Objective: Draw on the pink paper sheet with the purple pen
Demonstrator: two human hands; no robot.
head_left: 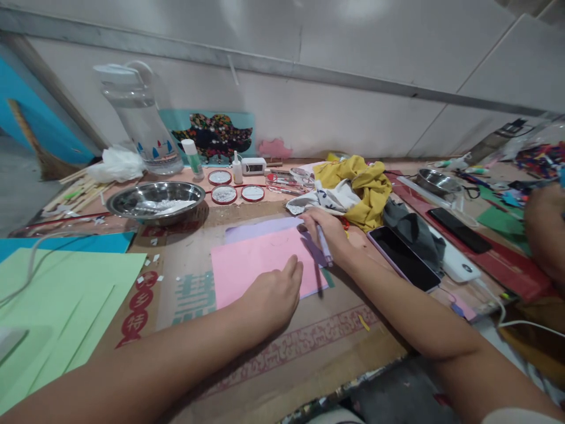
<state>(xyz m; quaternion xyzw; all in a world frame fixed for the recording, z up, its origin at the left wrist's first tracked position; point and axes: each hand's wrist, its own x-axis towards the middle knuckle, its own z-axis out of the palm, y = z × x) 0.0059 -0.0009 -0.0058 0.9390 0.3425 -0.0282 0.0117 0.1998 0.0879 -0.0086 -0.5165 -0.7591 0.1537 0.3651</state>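
Note:
A sheet of pink paper (247, 265) lies on the cardboard mat, with a lilac sheet (241, 233) showing from beneath its far edge. My left hand (274, 297) rests on the pink sheet's near right part, fingers stretched out and nothing visible in them. Over the right edge of the paper, my right hand (330, 232) is closed around a pale purple pen (324, 246). Its writing end is hard to make out under the fingers. A faint curved line shows near the top of the pink sheet.
Left stand a steel bowl (115, 206) with white bits, a water bottle (141, 123) and green paper (48, 306). Behind are small round red-rimmed dishes (224, 195) and a glue stick (192, 159). Right lie yellow cloth (368, 191) and a phone (404, 258); another person's hand (547, 224) is beyond.

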